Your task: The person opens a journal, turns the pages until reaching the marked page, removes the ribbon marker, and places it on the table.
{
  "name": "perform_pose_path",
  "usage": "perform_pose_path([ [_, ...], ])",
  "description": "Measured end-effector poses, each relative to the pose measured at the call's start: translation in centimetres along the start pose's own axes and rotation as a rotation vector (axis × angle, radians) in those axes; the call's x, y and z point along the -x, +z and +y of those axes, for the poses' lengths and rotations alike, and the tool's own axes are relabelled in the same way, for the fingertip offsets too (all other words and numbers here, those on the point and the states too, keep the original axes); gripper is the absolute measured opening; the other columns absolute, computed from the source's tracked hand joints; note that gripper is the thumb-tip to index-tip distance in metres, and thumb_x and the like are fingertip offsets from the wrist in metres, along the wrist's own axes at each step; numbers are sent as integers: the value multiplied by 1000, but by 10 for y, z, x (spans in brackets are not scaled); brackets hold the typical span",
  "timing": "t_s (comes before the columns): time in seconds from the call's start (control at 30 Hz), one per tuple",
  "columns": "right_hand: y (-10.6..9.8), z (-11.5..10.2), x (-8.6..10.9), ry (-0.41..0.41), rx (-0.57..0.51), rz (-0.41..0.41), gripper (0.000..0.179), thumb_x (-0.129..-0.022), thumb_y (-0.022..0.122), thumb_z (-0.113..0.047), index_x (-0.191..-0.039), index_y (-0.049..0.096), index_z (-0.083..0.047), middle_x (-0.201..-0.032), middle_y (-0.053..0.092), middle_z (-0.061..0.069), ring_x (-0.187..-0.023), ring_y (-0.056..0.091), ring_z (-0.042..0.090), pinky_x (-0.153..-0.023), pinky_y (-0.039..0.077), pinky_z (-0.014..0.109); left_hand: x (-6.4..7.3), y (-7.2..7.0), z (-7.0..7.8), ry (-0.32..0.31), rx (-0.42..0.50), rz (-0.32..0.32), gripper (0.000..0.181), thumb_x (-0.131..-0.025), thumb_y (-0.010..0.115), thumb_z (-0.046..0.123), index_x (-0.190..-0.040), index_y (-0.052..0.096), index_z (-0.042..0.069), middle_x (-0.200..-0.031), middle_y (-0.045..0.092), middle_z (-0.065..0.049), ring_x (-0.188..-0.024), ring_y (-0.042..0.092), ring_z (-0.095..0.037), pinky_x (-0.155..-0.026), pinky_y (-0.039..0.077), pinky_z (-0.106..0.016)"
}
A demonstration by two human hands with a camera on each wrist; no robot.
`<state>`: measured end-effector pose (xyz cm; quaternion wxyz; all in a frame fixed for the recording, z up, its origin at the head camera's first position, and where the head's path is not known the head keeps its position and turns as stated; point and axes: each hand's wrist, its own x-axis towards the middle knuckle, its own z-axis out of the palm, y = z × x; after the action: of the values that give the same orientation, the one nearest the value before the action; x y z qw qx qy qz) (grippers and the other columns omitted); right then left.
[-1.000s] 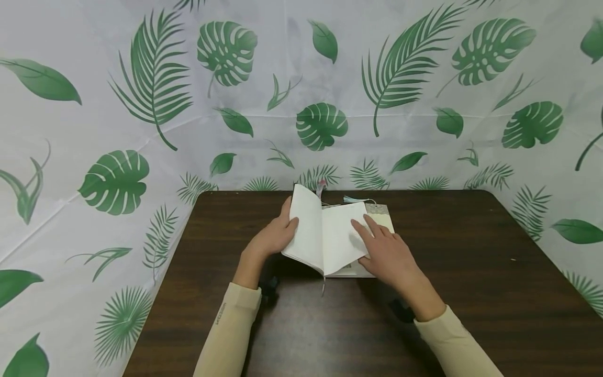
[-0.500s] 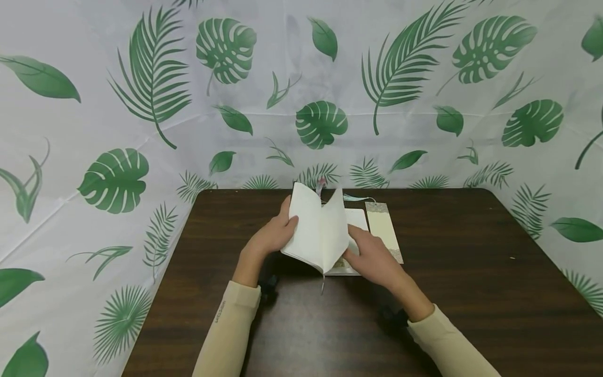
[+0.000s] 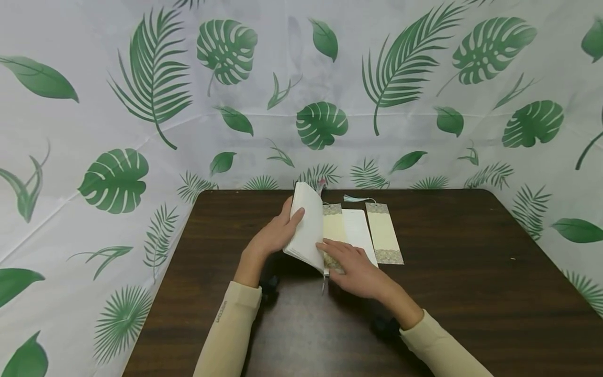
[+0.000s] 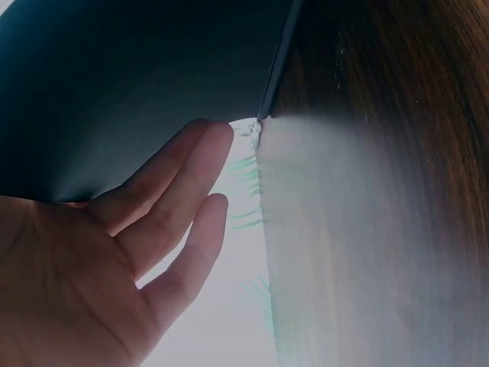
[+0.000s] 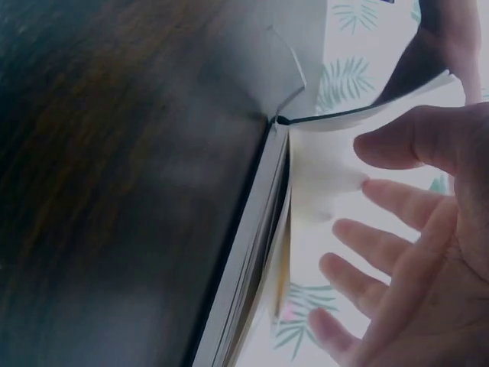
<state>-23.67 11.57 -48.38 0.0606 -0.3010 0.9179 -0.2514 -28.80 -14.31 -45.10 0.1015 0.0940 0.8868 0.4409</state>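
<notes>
A notebook with blank white pages (image 3: 360, 230) and a dark cover (image 4: 145, 84) lies opened on the table. My left hand (image 3: 278, 230) grips its raised left half, thumb over the pages and fingers against the cover. A cream bookmark (image 3: 333, 222) with patterned ends lies between the pages by the spine. My right hand (image 3: 353, 264) is over its lower end, fingers extended to the turned pages (image 5: 321, 153) at the spine. To the right of the notebook is a second cream bookmark (image 3: 383, 230) with a light blue tassel (image 3: 355, 198).
The dark wooden table (image 3: 471, 272) spreads out around the notebook. A white cloth (image 3: 400, 157) printed with green leaves hangs behind it and at the sides. A thin ribbon (image 3: 323, 285) trails from the bottom of the notebook's spine.
My right hand has lifted the right-hand page and turned it leftward, uncovering the bookmark inside the notebook. The left hand stays at the left half, and its thumb has moved slightly onto the pages.
</notes>
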Motion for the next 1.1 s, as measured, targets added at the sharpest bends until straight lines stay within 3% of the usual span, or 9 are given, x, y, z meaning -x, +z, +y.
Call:
perform_pose_path([
  [0.13,4,1,1,-31,24,-13,72,-102,67,-17,-168,40,-25,-172,42,3,-159,37,35,-116,31,70,0,-1,-2,-6,-22,-6,91,-109,38,69,-175,-7,27,-122,69,-15,-91,72,-23,-88,57,-46],
  [0.27,7,0,1,-49,47,-15,75,-101,70,-17,-169,38,-25,-172,43,-2,-159,37,35,-117,31,69,0,-3,-3,8,-42,-12,89,-110,43,60,-175,-9,25,-127,68,-17,-92,72,-23,-89,57,-46],
  [0.43,9,-2,0,-40,46,-20,76,-101,70,-18,-170,37,-26,-171,44,-3,-159,37,33,-119,31,67,-1,-4,-5,35,-17,-25,83,-114,42,45,-174,-10,23,-123,68,-19,-91,71,-24,-91,56,-46],
  [0.63,7,-1,1,-53,12,-32,74,-103,68,-20,-170,36,-24,-171,44,-1,-159,38,34,-118,31,68,-2,-4,-6,57,20,-49,79,-115,37,36,-174,-12,20,-134,63,-22,-95,70,-25,-99,53,-50],
  [0.8,2,6,-1,-86,-36,4,67,-105,69,-19,-167,43,-19,-166,51,5,-151,49,36,-115,41,65,-2,-5,-5,95,42,-58,75,-115,34,31,-174,-12,18,-135,62,-25,-94,71,-26,-101,52,-51],
  [0.9,-1,12,-4,-41,-89,80,56,-107,68,-18,-161,52,-16,-152,62,8,-136,59,33,-107,50,57,-1,-5,-4,89,46,-68,75,-115,34,31,-174,-12,17,-134,63,-25,-94,72,-26,-101,53,-51],
  [0.97,-4,15,-7,15,-128,154,48,-107,67,-18,-154,59,-13,-133,69,7,-121,64,28,-100,52,53,-2,-5,-5,79,37,-74,75,-115,33,31,-174,-12,17,-135,62,-25,-95,71,-25,-101,53,-50],
  [1.1,-15,24,-14,141,-174,274,35,-108,64,-18,-141,67,-7,-99,66,5,-89,61,20,-80,51,43,-2,-7,-5,74,34,-75,75,-115,33,31,-173,-13,17,-133,63,-24,-97,71,-26,-101,53,-49],
])
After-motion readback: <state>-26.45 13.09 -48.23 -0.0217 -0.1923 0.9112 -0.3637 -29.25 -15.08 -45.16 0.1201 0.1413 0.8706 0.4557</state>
